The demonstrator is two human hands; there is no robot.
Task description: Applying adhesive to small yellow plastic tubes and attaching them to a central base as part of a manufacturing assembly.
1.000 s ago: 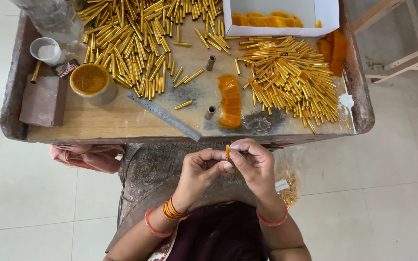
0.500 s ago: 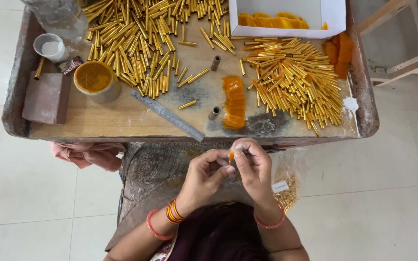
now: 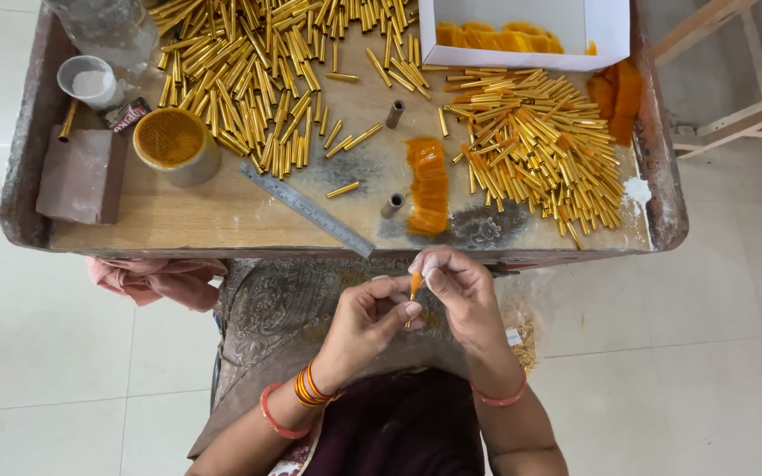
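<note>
Both my hands pinching 1 gold tube (image 3: 414, 291) over lap, below table edge (image 3: 310, 251); left hand (image 3: 370, 319) gripping base, right hand (image 3: 453, 289) pressing orange tip; risking slip, tube dropping into lap.

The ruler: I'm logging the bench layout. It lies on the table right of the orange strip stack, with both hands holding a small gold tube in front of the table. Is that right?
Not quite. In the head view the ruler lies left of the orange strip stack, not right. The rest holds: the left hand and right hand hold a small gold tube in front of the table.
</note>
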